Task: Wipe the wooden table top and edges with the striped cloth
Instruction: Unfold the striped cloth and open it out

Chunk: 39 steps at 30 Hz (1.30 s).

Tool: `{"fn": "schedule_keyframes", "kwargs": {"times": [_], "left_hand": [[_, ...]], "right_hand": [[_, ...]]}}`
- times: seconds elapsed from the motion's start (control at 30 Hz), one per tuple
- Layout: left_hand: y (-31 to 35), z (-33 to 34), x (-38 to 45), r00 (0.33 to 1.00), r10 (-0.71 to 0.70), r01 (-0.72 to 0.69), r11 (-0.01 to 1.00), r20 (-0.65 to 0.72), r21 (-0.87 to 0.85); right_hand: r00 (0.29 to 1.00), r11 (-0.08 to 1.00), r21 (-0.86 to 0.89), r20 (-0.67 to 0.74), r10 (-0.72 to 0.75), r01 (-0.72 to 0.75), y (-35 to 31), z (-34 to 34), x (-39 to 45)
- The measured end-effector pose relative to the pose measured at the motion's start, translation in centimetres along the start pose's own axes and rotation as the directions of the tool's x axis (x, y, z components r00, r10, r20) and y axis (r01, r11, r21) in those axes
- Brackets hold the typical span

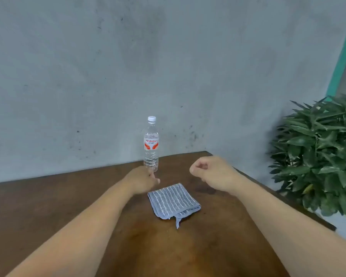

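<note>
above the wooden table [68, 206], left hand [142, 179] and right hand [212, 172] curled, empty, beyond striped cloth [173, 200]

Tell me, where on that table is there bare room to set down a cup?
The widest bare patch is the wooden table left of the left hand. More bare wood lies near the front, below the striped cloth. It is crowded mid-table, where the water bottle, both hands and the cloth cluster; the right hand hovers by the right edge.
</note>
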<state>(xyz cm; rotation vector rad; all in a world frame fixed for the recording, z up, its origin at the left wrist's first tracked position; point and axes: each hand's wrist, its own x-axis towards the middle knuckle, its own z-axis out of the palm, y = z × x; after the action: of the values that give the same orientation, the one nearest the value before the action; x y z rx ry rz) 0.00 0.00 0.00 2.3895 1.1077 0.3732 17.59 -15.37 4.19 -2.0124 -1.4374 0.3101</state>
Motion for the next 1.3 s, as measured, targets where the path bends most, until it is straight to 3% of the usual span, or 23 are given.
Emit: {"fn": "schedule_keyframes", "kwargs": {"times": [0.1,0.3,0.47,0.6,0.7,0.8,0.97,1.13,1.3], "left_hand": [[-1.2,1.8,2.7,0.998,-0.067,0.067,0.994,-0.008,0.081],[-2.8,4.4,4.6,0.989,-0.144,0.139,0.984,0.037,0.116],[-3.2,5.5,4.3,0.987,-0.157,0.161,0.978,-0.04,0.129],[-2.3,5.4,3.4,0.984,-0.127,0.145,0.979,-0.125,0.14],[-1.2,4.7,2.0,0.967,-0.131,0.155,0.984,-0.22,0.093],[-0.2,3.4,0.0,0.941,-0.16,0.179,0.983,-0.299,0.036],[2.8,1.1,-4.0,0.822,-0.216,0.178,0.976,-0.527,-0.123],[5.8,-1.3,-8.2,0.834,-0.363,0.096,0.837,-0.416,-0.538],[4.1,-4.2,-13.1,0.787,-0.417,0.202,0.871,-0.455,-0.448]], "right_hand": [[0.998,0.991,-0.131,0.063,0.005,0.003,2.4,1.4,3.2],[0.979,0.975,-0.212,0.202,-0.018,0.061,5.9,5.7,8.2],[0.953,0.925,-0.335,0.293,-0.076,0.177,8.0,8.7,10.7],[0.936,0.906,-0.312,0.29,-0.197,0.287,8.4,8.0,11.1],[0.918,0.934,-0.179,0.312,-0.246,0.311,7.7,6.3,10.9],[0.908,0.976,0.044,0.36,-0.216,0.215,5.7,4.4,10.1],[0.872,0.86,0.494,0.358,-0.332,0.125,0.2,3.1,8.0],[0.876,0.744,0.663,0.311,-0.37,0.079,-5.0,4.7,6.6],[0.861,0.676,0.731,0.28,-0.425,0.096,-9.5,6.4,4.6]]}}
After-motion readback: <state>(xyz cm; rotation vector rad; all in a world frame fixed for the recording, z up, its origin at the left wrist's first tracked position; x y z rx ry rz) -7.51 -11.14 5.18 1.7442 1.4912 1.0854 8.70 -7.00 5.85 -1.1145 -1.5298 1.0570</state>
